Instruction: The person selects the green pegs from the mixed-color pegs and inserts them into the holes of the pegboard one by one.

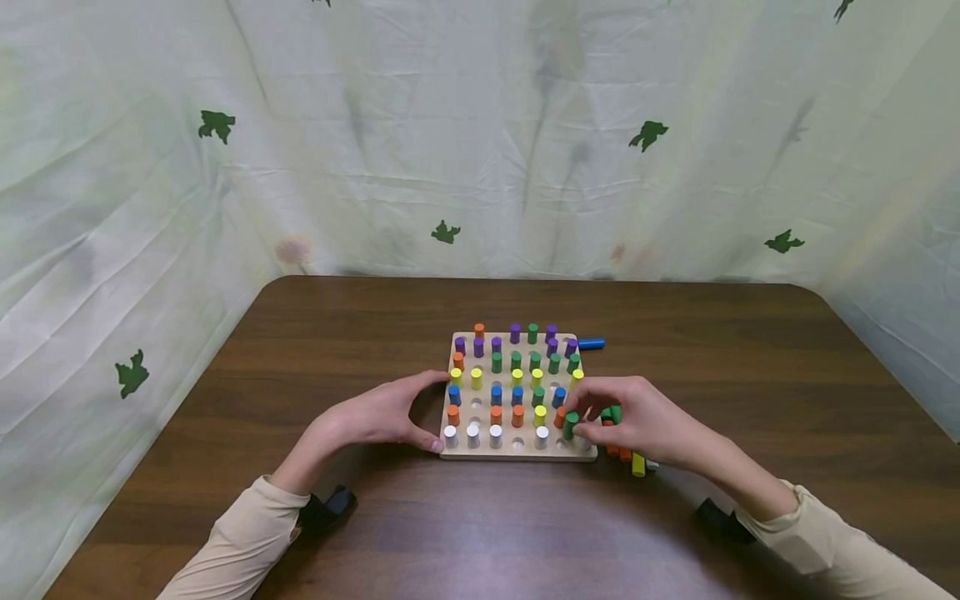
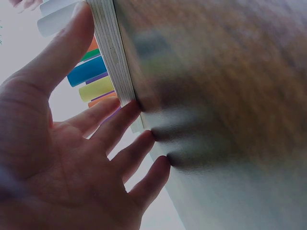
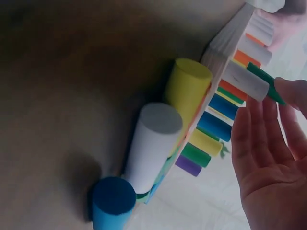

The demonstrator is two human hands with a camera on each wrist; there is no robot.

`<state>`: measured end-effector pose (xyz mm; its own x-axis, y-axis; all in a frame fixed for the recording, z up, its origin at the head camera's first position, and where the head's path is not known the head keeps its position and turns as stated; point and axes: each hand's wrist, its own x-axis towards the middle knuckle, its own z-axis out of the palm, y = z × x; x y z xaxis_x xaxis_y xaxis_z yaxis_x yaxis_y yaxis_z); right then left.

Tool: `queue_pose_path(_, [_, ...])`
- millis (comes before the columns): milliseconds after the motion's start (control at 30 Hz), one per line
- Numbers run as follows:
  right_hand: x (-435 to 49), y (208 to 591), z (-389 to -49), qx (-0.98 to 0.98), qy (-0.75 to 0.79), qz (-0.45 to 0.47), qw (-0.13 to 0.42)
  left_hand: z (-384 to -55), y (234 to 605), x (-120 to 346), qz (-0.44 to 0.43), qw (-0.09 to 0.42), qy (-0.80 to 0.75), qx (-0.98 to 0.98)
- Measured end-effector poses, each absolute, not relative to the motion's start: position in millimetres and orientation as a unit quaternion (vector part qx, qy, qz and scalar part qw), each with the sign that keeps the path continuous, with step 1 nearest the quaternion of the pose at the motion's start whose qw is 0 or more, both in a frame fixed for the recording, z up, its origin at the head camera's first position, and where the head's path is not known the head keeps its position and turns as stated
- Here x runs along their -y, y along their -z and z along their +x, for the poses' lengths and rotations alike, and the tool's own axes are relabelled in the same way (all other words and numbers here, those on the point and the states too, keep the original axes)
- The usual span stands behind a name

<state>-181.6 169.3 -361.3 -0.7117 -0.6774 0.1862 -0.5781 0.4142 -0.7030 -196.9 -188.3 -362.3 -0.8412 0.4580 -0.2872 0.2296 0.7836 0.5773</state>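
Over the pale wooden pegboard's [image 1: 498, 455] near right corner, the right hand [image 1: 636, 417] pinches a green cylindrical peg [image 1: 572, 425]. The left hand [image 1: 378, 414], fingers spread, touches the pegboard's left edge. A blue cylindrical peg [image 1: 592, 343] lies beside its far right.

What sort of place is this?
Probably a curtained-off activity spot indoors: pale cloth hangs behind and beside a brown table, and a pegboard with colorful pegs sits on it.
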Motion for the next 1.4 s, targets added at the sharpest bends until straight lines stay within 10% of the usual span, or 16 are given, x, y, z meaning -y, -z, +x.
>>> queue_pose_path(1400, [-179.2, 351.1, -181.9, -0.859, 0.349, -0.374, 0.036, -198.3, 363.3, 188.8, 0.189, 0.214, -0.266, -0.921])
